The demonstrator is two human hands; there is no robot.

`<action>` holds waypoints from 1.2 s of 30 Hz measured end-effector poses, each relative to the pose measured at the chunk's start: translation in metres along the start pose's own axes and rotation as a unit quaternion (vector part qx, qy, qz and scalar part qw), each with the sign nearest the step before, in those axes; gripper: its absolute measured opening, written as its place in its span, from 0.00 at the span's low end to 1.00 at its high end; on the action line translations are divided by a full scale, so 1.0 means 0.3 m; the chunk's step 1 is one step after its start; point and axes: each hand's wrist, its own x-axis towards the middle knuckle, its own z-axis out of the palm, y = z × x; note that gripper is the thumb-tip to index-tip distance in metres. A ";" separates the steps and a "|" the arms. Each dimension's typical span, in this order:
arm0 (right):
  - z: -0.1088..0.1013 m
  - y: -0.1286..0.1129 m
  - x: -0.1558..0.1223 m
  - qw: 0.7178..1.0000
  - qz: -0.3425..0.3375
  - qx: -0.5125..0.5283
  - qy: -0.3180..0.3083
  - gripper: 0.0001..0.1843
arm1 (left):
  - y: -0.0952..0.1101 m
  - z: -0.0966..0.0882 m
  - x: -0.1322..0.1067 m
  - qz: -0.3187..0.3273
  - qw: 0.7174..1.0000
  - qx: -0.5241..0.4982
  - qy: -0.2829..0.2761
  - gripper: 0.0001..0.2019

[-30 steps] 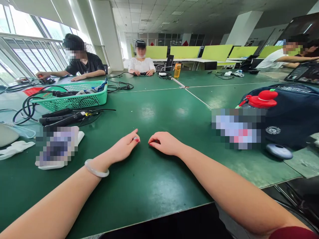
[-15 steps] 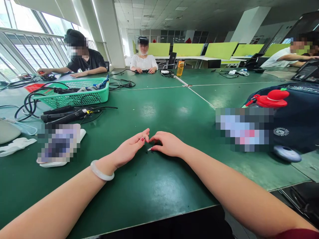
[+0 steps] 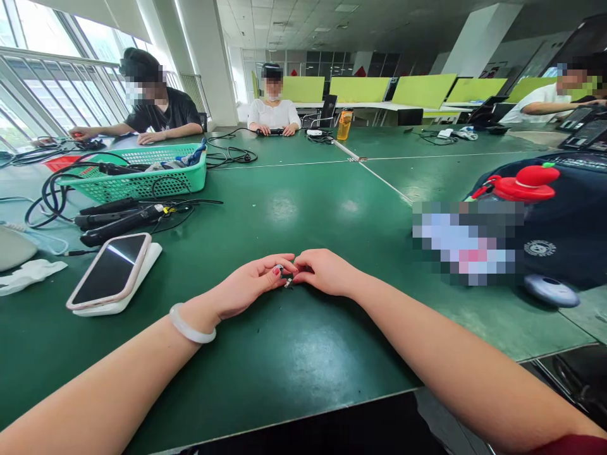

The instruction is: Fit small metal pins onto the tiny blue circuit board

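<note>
Teal basket (image 3: 142, 187) beyond phone (image 3: 110, 273); orange bottle (image 3: 344, 125) farther back; dark bag (image 3: 578, 221) right

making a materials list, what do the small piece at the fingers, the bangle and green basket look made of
Small piece: possibly metal, from its silvery glints, but too tiny to be sure. Bangle: milky white with a smooth sheen, perhaps stone, glass or plastic. Basket: probably moulded plastic, smooth, going by its even green colour and regular holes.

The bare, red-nailed left hand (image 3: 246, 285) and bare right hand (image 3: 328, 273) lie close together, fingers (image 3: 275, 260) bent. Both forearms (image 3: 436, 341) slant inward.
</note>
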 end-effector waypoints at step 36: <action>0.051 -0.046 0.004 0.919 0.058 0.377 0.100 0.07 | -0.011 -0.008 0.012 0.056 0.929 0.353 0.101 0.18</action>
